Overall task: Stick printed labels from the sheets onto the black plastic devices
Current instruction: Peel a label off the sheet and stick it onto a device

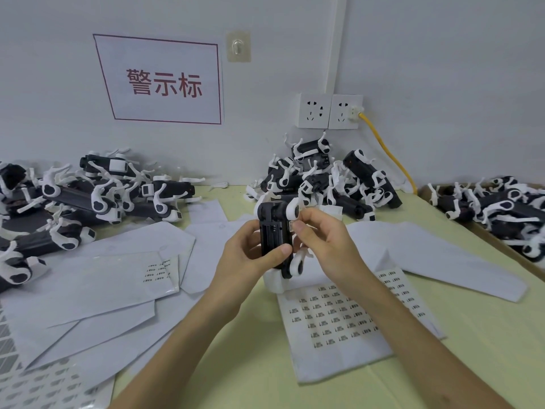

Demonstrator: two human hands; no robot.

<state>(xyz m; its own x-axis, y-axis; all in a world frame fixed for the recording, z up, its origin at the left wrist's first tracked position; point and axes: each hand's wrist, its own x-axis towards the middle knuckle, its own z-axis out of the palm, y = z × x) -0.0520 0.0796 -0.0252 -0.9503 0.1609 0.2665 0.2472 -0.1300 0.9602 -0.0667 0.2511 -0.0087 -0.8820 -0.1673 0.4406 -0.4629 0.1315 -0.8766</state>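
Black plastic device (275, 237) being held upright above the bench (253, 358), between both hands.
Left hand (244, 256) is gripping the device's body, thumb curling across its front; right hand (323, 242) is pinching a small label (290, 225) at the device's right edge. Label sheet (339, 317) is lying on the bench under the right forearm, and heaps of devices (324, 178) are sitting along the wall.

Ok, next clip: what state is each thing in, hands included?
left hand, grips the held device.
right hand, pinches a small label at the device's edge.
held device, upright, lifted.
label sheet, flat, many labels on it.
left pile, devices heaped loosely.
middle pile, devices heaped loosely.
left socket, nothing plugged in.
right socket, yellow cable plugged in.
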